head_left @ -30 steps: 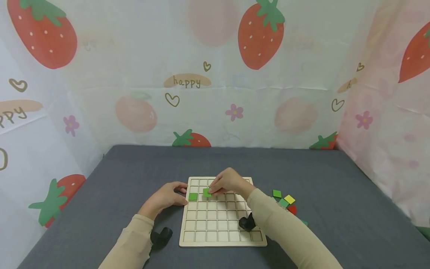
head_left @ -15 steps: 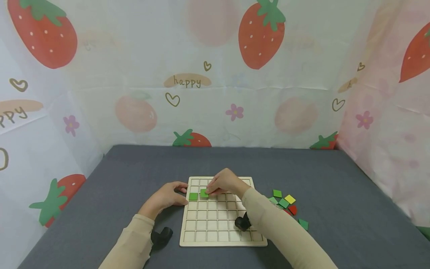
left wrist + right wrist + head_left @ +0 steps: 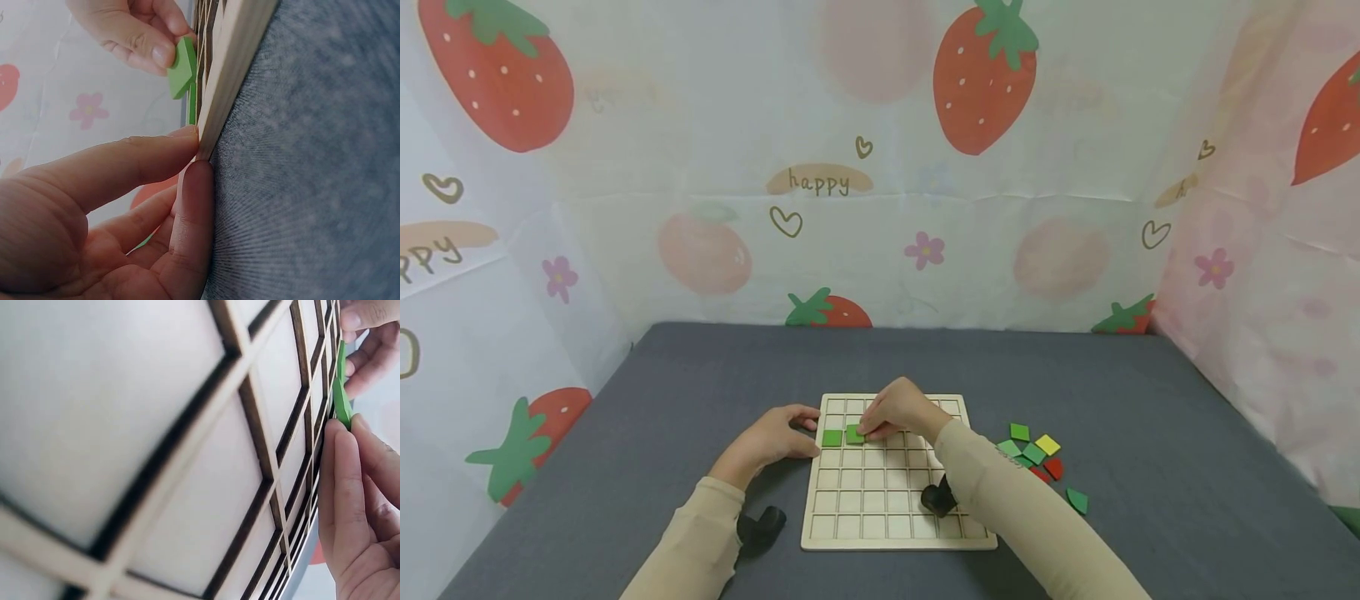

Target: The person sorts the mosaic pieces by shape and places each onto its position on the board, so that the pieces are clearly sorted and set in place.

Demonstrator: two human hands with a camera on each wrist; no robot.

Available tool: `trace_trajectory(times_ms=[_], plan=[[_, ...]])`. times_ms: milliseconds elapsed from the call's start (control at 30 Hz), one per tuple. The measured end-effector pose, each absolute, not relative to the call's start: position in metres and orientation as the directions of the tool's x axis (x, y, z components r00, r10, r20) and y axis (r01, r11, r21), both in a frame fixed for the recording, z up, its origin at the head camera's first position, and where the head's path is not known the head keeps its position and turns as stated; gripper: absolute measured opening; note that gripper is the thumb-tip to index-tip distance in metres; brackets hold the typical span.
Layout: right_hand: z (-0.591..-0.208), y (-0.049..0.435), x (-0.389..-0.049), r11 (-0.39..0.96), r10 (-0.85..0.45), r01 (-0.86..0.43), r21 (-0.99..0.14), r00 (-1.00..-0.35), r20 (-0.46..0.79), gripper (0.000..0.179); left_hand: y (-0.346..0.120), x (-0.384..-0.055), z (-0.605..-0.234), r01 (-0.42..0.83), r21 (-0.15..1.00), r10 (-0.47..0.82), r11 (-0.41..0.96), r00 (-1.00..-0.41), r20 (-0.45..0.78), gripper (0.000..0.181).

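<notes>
A pale wooden grid board [image 3: 872,503] lies on the table. My right hand [image 3: 904,407] pinches a green square tile [image 3: 853,434] by its right edge, over a cell in the third row from the far side. In the left wrist view this tile [image 3: 180,72] is tilted. Just left of it, another green tile [image 3: 832,438] sits in a cell of the leftmost column. My left hand [image 3: 771,439] rests at the board's left edge, its thumb and a finger touching the rim [image 3: 219,103] in the left wrist view.
Right of the board lies a loose group of tiles: green [image 3: 1019,432], yellow [image 3: 1047,445] and red [image 3: 1054,468]. A separate green tile [image 3: 1077,501] lies nearer. Dark grey cloth [image 3: 737,358] covers the table, with strawberry-print curtains [image 3: 880,283] behind and at the sides.
My right hand has moved slightly left and down with the green tile, bringing it closer to the tile in the leftmost column. My left hand has stayed at the board's edge.
</notes>
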State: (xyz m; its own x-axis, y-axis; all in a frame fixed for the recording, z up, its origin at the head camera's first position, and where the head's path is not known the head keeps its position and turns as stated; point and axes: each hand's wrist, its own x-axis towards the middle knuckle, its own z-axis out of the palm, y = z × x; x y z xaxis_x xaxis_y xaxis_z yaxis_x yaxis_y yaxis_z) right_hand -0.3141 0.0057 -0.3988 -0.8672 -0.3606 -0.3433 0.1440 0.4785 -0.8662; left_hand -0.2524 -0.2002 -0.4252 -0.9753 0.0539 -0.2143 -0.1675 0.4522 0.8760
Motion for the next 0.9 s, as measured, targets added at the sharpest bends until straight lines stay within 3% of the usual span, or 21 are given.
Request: trace_trajectory(times_ms=[900], plan=[[-0.4002, 0.0011, -0.3101, 0.530, -0.331, 0.120, -0.840, -0.882, -0.335, 0.006, -0.1987, -0.2525, -0.4233, -0.159, 0.876, 0.062, 0.456, -0.976, -0.210, 0.063]])
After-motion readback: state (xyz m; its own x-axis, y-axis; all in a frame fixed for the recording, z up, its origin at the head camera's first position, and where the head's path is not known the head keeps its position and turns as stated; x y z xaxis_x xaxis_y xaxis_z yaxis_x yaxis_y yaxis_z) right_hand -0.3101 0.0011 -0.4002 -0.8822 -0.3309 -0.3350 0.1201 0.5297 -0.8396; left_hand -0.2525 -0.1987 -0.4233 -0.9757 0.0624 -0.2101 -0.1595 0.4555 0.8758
